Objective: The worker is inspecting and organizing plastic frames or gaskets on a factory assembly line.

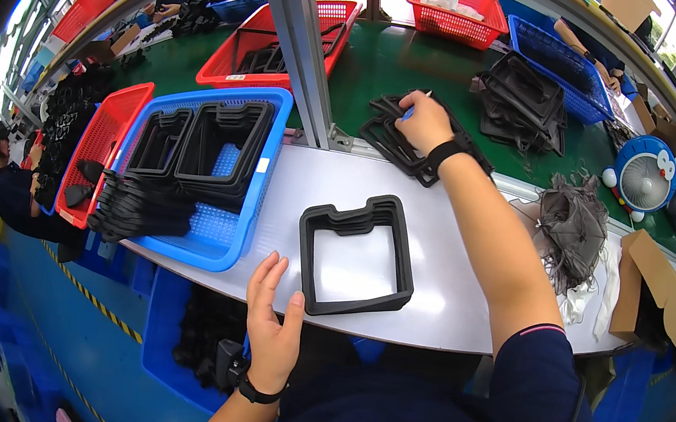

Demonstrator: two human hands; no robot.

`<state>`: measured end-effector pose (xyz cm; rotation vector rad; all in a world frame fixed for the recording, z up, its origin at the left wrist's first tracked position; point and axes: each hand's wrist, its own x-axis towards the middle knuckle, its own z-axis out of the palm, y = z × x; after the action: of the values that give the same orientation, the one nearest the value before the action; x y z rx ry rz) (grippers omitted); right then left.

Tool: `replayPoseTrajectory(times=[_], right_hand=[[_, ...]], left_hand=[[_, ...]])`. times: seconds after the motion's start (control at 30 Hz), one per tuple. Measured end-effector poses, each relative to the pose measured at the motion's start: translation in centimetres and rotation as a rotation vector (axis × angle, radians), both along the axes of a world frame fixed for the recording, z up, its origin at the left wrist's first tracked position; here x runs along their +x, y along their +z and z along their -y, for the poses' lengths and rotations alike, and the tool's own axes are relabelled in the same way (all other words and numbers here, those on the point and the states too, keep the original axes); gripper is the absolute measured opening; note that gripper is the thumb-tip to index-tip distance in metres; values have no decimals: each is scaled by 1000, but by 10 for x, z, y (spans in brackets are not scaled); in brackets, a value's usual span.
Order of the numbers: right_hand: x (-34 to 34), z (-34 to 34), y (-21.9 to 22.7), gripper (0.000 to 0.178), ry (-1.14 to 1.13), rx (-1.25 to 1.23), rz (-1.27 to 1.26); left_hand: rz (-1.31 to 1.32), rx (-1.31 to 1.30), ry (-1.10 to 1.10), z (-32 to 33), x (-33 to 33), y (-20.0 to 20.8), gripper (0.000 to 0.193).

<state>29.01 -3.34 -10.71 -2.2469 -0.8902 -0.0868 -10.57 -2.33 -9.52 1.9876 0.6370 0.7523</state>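
Note:
My left hand (272,334) is raised at the table's front edge with its fingers apart, holding nothing. Just right of it stands a neat stack of black, roughly square plastic frames (350,305), each with a notched top side. My right hand (427,127) reaches to the far side, its fingers closed over a loose pile of similar black frames (392,146). A slim blue and white tool (408,112) shows at those fingers, mostly hidden by them. Whether the fingers also grip a frame, I cannot tell.
Left of the stack, a blue basket (251,200) holds more frames. More black frames (529,99) are piled farther back. On the right lie black scraps (572,227), a cardboard box (657,292) and a fan (646,177). A metal post (296,37) rises beyond the white table (447,283).

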Motion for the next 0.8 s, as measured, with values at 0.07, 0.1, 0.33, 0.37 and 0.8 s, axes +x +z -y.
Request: replayPoseTrajectory(times=[0.07, 0.1, 0.33, 0.37, 0.8], right_hand=[[-1, 6, 21, 35, 110, 30, -14], [-10, 12, 30, 35, 161, 5, -12], [-57, 22, -18, 48, 252, -254, 186], [-59, 18, -20, 46, 228, -320, 207], [27, 44, 56, 45, 270, -21, -343]], left_hand=[[36, -88, 9, -4, -4, -3, 44], [81, -169, 10, -7, -5, -5, 41], [121, -346, -7, -16, 2, -23, 37], [132, -367, -17, -15, 3, -23, 36], [166, -496, 0, -22, -4, -34, 31]])
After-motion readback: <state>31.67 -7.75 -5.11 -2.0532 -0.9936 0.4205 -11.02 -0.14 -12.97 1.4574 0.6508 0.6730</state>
